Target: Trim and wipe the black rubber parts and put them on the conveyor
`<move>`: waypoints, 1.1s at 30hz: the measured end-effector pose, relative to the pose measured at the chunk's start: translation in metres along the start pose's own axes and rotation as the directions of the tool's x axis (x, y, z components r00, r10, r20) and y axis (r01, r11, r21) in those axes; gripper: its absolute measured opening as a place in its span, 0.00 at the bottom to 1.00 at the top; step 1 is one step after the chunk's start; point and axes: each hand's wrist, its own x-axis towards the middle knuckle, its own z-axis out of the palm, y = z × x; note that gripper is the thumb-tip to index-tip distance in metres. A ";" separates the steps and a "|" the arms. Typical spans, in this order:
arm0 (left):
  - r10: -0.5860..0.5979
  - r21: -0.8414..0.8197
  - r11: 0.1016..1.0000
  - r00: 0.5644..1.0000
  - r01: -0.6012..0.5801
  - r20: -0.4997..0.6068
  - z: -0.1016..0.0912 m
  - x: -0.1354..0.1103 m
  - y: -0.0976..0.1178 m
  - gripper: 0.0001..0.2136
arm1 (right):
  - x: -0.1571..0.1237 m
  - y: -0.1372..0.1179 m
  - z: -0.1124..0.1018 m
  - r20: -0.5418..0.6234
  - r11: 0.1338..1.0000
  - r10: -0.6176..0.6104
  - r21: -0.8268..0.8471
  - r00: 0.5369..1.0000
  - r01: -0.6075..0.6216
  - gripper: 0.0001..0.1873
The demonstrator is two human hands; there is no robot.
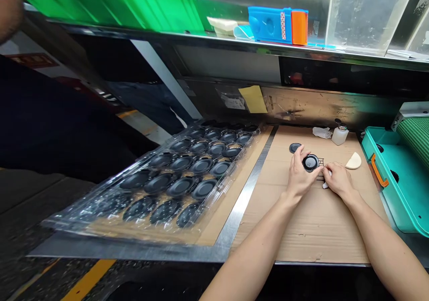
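My left hand (pixel 299 174) is curled around a small round black speaker part (pixel 310 162) on the cardboard sheet (pixel 311 220). Just to its right, my right hand (pixel 338 181) is closed on a small white item (pixel 325 184) and touches the part's edge. A second black round part (pixel 295 147) lies flat just beyond my left hand. To the left, a clear plastic tray (pixel 157 180) holds several rows of the same black parts.
A small white bottle (pixel 339 133), a crumpled white wipe (pixel 321 132) and a cream pad (pixel 354 161) lie at the far edge of the cardboard. A teal bin (pixel 402 184) stands at right. Blue-and-orange box (pixel 278 24) sits on the shelf above.
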 end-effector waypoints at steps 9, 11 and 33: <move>-0.066 0.643 0.761 0.976 -0.084 0.206 -0.017 0.017 -0.026 0.17 | 0.001 0.002 0.001 -0.003 1.000 0.003 -0.002 1.000 -0.003 0.13; -0.025 0.665 0.740 0.985 -0.098 0.173 -0.022 0.019 -0.029 0.14 | 0.002 0.003 0.001 0.002 1.000 0.003 0.003 1.000 -0.003 0.12; -0.348 0.896 0.291 0.836 -0.335 0.425 -0.108 0.021 0.023 0.21 | -0.001 -0.009 0.001 0.050 0.998 0.063 0.006 0.997 -0.063 0.13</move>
